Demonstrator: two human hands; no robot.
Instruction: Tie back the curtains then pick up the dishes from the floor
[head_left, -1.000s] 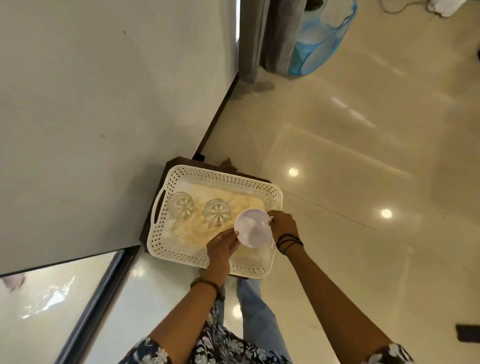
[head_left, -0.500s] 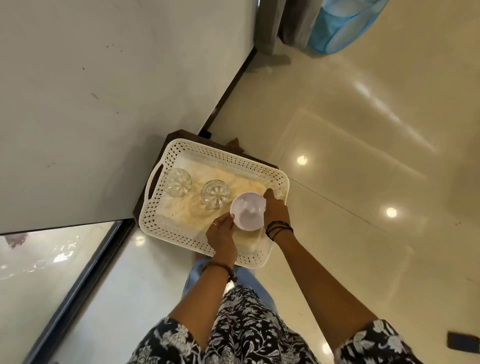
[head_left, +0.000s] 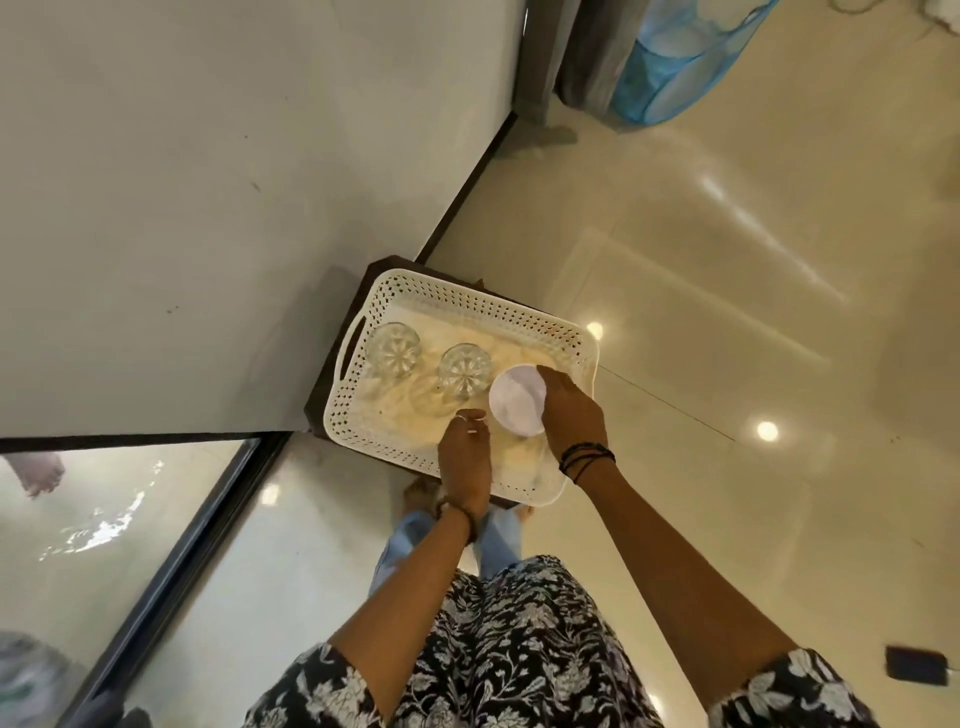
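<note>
A white perforated tray (head_left: 519, 314) rests on a low dark stool against the wall. Inside it stand two clear glasses: one glass (head_left: 392, 348) by the left handle, another glass (head_left: 464, 370) near the middle. My right hand (head_left: 571, 415) grips a small white bowl (head_left: 517, 397) by its right rim, low over the tray's right half. My left hand (head_left: 464, 457) hovers over the tray just left of the bowl, fingers loosely bent and off the bowl. The grey curtain (head_left: 566, 57) hangs at the top of the view.
A blue mesh basket (head_left: 670, 67) stands beside the curtain at top right. A glass door with a dark frame (head_left: 171, 566) runs along the lower left. A small dark object (head_left: 917, 665) lies on the glossy floor at right. My feet are just under the stool.
The left hand has come off the bowl's left rim and drawn back slightly. The right hand still holds the bowl, now lower in the tray next to the second glass.
</note>
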